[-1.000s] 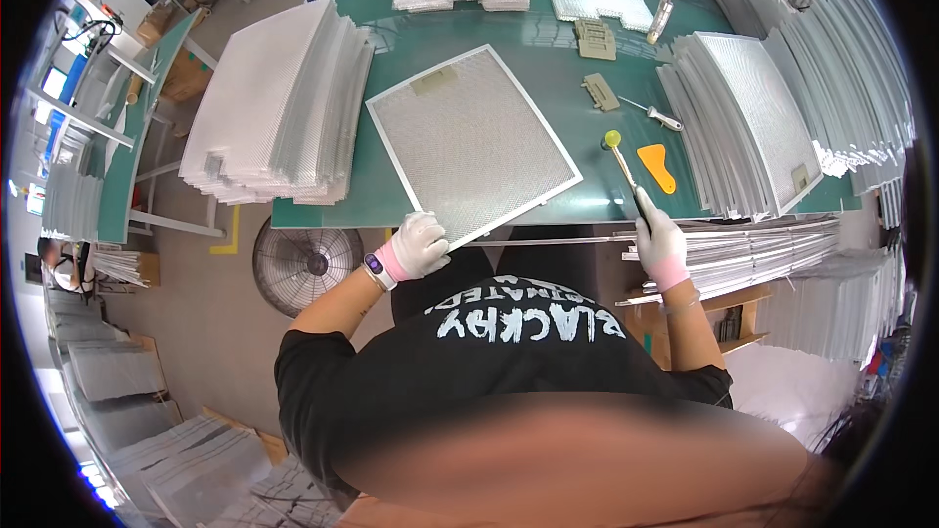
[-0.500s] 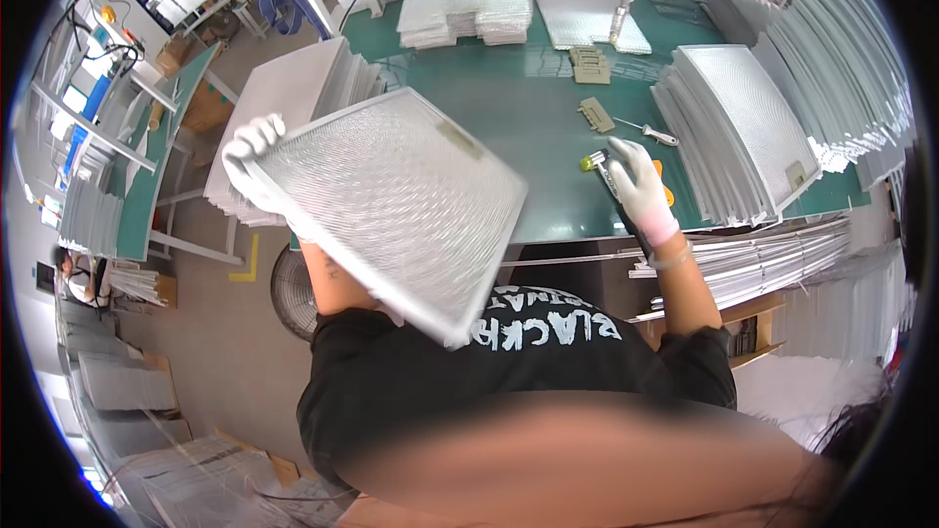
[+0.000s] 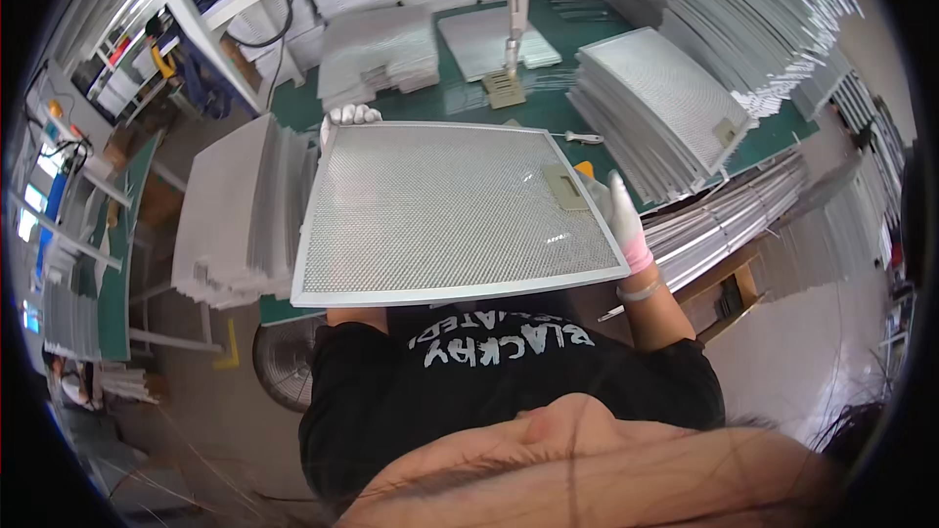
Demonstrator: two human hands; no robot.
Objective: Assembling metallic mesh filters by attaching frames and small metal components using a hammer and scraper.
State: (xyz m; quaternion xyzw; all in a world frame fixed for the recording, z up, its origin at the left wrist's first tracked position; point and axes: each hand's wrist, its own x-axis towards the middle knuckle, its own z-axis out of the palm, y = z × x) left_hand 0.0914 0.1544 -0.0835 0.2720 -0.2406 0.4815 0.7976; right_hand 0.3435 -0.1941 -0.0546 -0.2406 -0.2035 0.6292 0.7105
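A framed metal mesh filter panel point(image 3: 440, 215) is held up in front of my chest, tilted so its mesh face shows. Set into its right side is a beige latch plate point(image 3: 564, 188). My left hand point(image 3: 350, 115), in a white glove, curls its fingers over the far left corner of the frame. At the right edge is my gloved right hand point(image 3: 626, 220), thumb upright beside the frame and fingers partly hidden behind the mesh. An orange piece point(image 3: 585, 168) peeks out past the panel near that hand. Beyond it lies a screwdriver point(image 3: 584, 138) with a pale handle.
Stacked filter panels stand left point(image 3: 230, 210) and right point(image 3: 665, 108) on the green table point(image 3: 469, 98). Farther back are a mesh stack point(image 3: 377, 54), beige plates point(image 3: 504, 90) and a hanging metal tool point(image 3: 514, 20). A floor fan point(image 3: 284, 362) stands below left.
The panel has swung from a steep slant on the left to a level position before me. My right hand has left the green-tipped tool on the table and taken the panel's right edge.
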